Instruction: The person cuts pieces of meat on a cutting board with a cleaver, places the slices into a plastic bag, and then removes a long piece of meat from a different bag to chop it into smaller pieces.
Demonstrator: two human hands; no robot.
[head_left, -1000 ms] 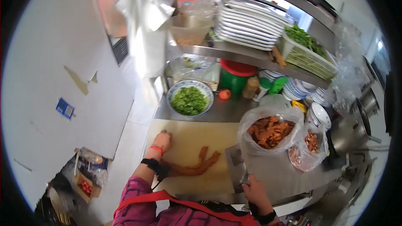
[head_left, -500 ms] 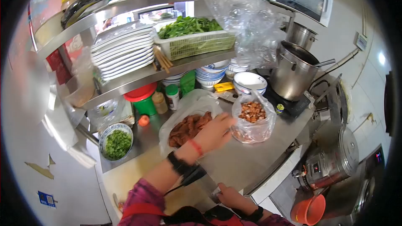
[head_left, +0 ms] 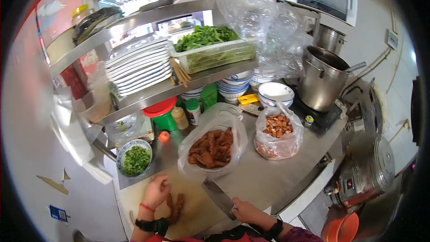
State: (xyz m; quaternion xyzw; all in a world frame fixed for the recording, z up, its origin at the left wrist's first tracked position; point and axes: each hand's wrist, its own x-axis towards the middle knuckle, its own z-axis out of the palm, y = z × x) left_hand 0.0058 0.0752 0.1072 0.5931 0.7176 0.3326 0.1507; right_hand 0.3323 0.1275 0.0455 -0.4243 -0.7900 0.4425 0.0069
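Observation:
My left hand (head_left: 156, 190), with a red band and a black watch at the wrist, is over the cutting board (head_left: 197, 206), its fingers curled together; whether they pinch anything is hidden. Dark brown meat strips (head_left: 179, 206) lie on the board right beside it. My right hand (head_left: 244, 210) is closed round the handle of a cleaver (head_left: 218, 196), whose broad blade rests at the board's right edge. Behind the board, an open plastic bag (head_left: 241, 139) holds more brown meat slices (head_left: 212, 148). Farther right stands a second bag (head_left: 286, 145) of chopped brown pieces (head_left: 277, 126).
A bowl of chopped greens (head_left: 136, 160) stands left of the board. Bottles (head_left: 180, 118), a red-lidded green tub (head_left: 161, 114) and bowls (head_left: 275, 93) line the back. Above, a shelf (head_left: 156, 96) carries plates and a basket (head_left: 215, 58). A steel pot (head_left: 320, 83) is at right.
My left hand has moved from above the meat bag down and left to the board. Meat strips now show on the board beside it. My right hand still holds the cleaver; the view has shifted slightly.

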